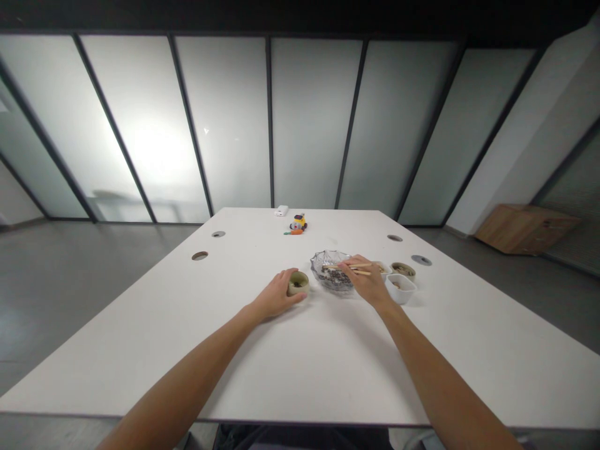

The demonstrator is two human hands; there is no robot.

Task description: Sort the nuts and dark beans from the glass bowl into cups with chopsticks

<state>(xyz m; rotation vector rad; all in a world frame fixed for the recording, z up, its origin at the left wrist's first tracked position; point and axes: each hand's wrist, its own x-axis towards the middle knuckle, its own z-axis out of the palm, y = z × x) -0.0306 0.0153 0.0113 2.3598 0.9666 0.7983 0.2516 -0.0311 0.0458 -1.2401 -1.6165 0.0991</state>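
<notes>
My left hand (276, 295) is wrapped round the side of a small olive-green cup (299, 283) standing on the table, with a few dark bits inside it. A pair of wooden chopsticks (360, 269) is gripped in my right hand (368, 281). Their tips reach into a clear glass bowl (319, 278) that holds small dark and pale pieces, too small to name. Whether the tips pinch a piece I cannot tell. Just right of my right hand are a white square bowl (402, 294), another white bowl (385, 269) partly hidden by the hand, and a round olive bowl (404, 270), all with contents.
The white table (187, 350) carries a yellow and grey toy vehicle (299, 222), an orange toy carrot (295, 232) and a white box-like device (281, 211) toward its far edge. Round cable holes (200, 255) lie on both sides. A wooden cabinet (520, 228) stands on the floor at right.
</notes>
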